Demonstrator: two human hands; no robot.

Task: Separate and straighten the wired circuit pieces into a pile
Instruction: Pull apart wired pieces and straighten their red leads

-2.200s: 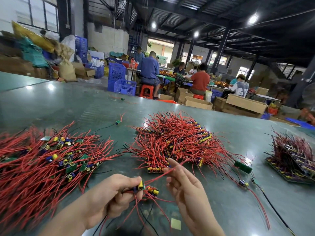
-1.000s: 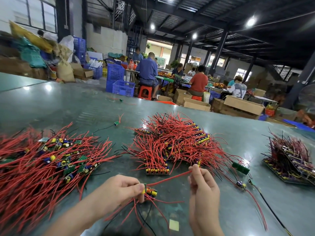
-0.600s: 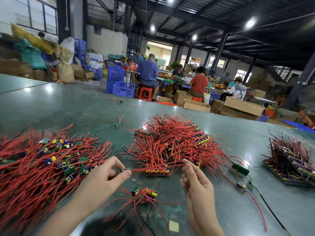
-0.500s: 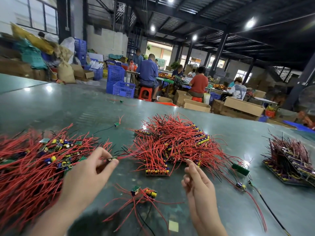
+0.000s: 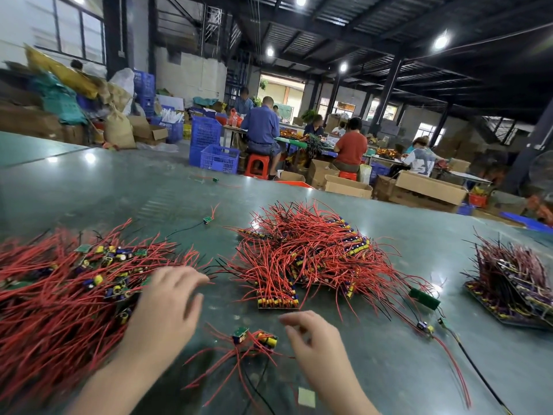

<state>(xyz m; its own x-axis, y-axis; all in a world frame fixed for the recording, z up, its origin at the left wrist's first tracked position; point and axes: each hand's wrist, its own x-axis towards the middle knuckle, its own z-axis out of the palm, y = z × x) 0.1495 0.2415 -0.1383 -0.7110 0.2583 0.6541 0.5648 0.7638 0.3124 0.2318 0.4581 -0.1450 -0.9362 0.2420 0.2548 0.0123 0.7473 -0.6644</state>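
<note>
Both hands, left point(image 5: 167, 298) and right point(image 5: 314, 345), released; small cluster point(image 5: 254, 339) between, wires splayed toward viewer.

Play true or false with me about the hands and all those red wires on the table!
1. The left hand rests at the edge of the left wire pile. True.
2. The right hand grips a circuit board. False: its fingers are loosely curled and hold nothing.
3. A small tangle of wired circuit pieces lies on the table between the hands. True.
4. The middle wire pile sits in a blue crate. False: it lies on the bare table.
</note>
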